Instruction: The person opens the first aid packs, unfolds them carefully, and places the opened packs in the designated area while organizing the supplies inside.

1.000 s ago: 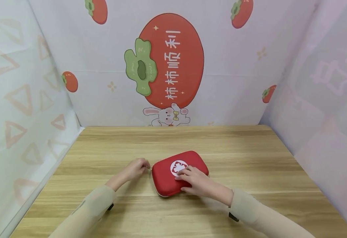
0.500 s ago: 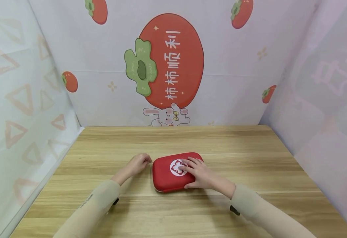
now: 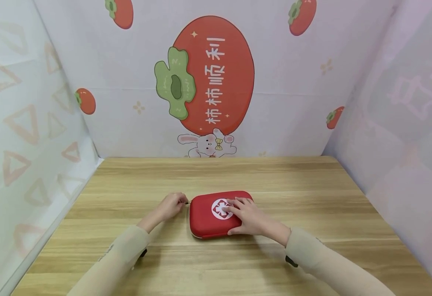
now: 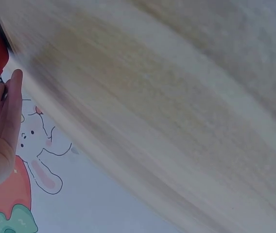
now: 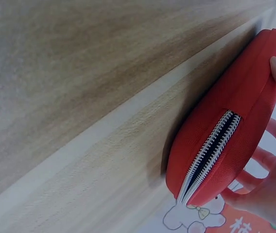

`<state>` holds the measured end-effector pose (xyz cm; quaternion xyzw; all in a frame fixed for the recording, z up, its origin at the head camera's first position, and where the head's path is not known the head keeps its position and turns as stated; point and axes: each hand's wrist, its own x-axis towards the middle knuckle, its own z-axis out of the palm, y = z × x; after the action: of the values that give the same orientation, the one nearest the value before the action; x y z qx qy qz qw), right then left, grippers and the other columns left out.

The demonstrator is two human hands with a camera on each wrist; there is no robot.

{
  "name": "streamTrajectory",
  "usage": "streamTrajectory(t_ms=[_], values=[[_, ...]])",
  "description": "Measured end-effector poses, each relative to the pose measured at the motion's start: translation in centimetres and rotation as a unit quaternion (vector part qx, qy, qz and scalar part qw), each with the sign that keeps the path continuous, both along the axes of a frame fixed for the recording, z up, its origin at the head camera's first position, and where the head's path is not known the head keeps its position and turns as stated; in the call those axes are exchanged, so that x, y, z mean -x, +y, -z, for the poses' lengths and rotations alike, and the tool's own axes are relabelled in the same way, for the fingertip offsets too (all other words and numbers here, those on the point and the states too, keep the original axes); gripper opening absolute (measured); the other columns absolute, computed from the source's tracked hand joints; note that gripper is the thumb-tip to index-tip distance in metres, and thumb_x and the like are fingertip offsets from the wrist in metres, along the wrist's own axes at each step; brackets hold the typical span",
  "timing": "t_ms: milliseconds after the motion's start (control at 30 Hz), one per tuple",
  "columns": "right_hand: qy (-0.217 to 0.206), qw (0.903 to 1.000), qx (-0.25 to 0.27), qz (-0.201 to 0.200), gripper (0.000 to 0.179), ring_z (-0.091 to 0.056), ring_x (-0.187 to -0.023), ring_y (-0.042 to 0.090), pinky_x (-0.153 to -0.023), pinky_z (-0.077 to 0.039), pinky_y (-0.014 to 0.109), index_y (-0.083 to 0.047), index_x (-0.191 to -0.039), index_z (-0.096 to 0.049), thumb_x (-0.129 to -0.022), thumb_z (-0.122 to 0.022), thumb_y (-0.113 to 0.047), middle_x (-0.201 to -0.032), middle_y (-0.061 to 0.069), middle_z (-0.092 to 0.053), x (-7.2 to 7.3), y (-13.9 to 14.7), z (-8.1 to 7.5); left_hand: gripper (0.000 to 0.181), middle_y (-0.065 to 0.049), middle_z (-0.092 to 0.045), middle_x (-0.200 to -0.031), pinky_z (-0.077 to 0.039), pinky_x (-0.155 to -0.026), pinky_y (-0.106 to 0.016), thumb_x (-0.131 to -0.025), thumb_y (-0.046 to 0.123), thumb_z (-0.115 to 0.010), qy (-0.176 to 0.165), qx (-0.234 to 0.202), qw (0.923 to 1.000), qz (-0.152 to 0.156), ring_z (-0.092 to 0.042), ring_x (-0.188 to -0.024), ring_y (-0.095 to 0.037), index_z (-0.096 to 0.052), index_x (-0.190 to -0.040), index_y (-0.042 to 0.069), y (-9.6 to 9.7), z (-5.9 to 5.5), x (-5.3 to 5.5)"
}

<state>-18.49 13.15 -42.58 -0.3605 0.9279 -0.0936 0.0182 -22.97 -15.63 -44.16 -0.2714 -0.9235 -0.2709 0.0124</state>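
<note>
A red first-aid case [image 3: 202, 218] with a white emblem lies flat on the wooden table. At its left end, my left hand [image 3: 172, 204] pinches the small metal zipper pull [image 4: 4, 91] between thumb and fingers. My right hand [image 3: 252, 218] holds the case from the right, fingers spread over the lid and thumb against the near side. Seen from the right wrist, the zipper teeth [image 5: 200, 167] are parted along part of the near edge, with a dark gap between them. The lid is down, and the contents are hidden.
Wood-grain table [image 3: 216, 263] surrounds the case. Behind it rises a white backdrop [image 3: 289, 123] printed with persimmons and a rabbit. Pale patterned cloth walls [image 3: 34, 135] flank both sides.
The case has turned to lie squarer to the table's front edge. My right hand has spread further right over the lid, and my left hand has moved slightly up, staying at the zipper end.
</note>
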Motion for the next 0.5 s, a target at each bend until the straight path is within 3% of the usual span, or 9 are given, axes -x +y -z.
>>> streamTrajectory(t_ms=[167,367,500], values=[[-0.004,1.0,0.005,0.004,0.066,-0.031,-0.121,0.032,-0.098,-0.031,0.052,-0.02,-0.126,-0.048,-0.07,-0.064,-0.052,-0.133,0.007,-0.038,0.0,0.0,0.0,0.014,-0.007,-0.063,-0.074,-0.051,-0.062,-0.026,-0.073,-0.012,-0.055,-0.001,0.002,0.9994,0.034,-0.058,-0.07,-0.018,-0.064,-0.077,-0.002,-0.7,-0.3,-0.5],[-0.004,0.9999,0.007,0.008,0.066,-0.032,-0.12,0.031,-0.098,-0.03,0.052,-0.021,-0.126,-0.048,-0.07,-0.065,-0.052,-0.133,0.007,-0.038,0.1,0.0,0.2,0.017,-0.007,-0.063,-0.074,-0.049,-0.059,-0.021,-0.073,-0.013,-0.052,-0.041,-0.002,0.9964,0.074,-0.057,-0.067,-0.013,-0.064,-0.079,-0.001,-1.3,-0.5,-2.3],[-0.005,0.9999,0.011,0.01,0.066,-0.032,-0.12,0.031,-0.098,-0.03,0.053,-0.021,-0.126,-0.047,-0.07,-0.065,-0.052,-0.133,0.007,-0.038,0.2,0.1,0.3,0.017,-0.007,-0.062,-0.074,-0.049,-0.059,-0.02,-0.073,-0.014,-0.052,-0.05,-0.009,0.9943,0.093,-0.054,-0.066,-0.009,-0.063,-0.079,-0.002,-1.3,-0.4,-3.3]])
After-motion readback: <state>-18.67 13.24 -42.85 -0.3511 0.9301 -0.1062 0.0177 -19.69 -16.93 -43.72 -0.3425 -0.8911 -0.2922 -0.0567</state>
